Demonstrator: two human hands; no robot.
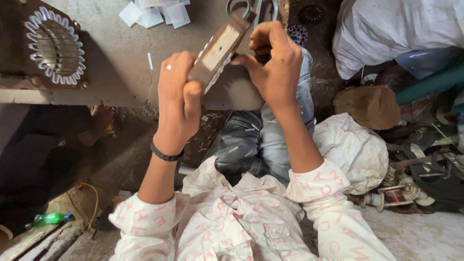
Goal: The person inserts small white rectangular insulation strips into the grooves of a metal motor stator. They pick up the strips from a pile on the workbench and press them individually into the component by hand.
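Note:
Both my hands hold a square brown metal motor stator up in front of me, tilted, with white paper strips showing along its edge. My left hand grips its lower left corner, a black band on the wrist. My right hand closes on its right side with fingers curled over the top. My knees in grey jeans are beneath it.
A second stator lined with white paper slots sits on the concrete ledge at upper left. Cut white paper pieces lie at the top. White sacks, a stone, a copper-wound coil and a green bottle lie around.

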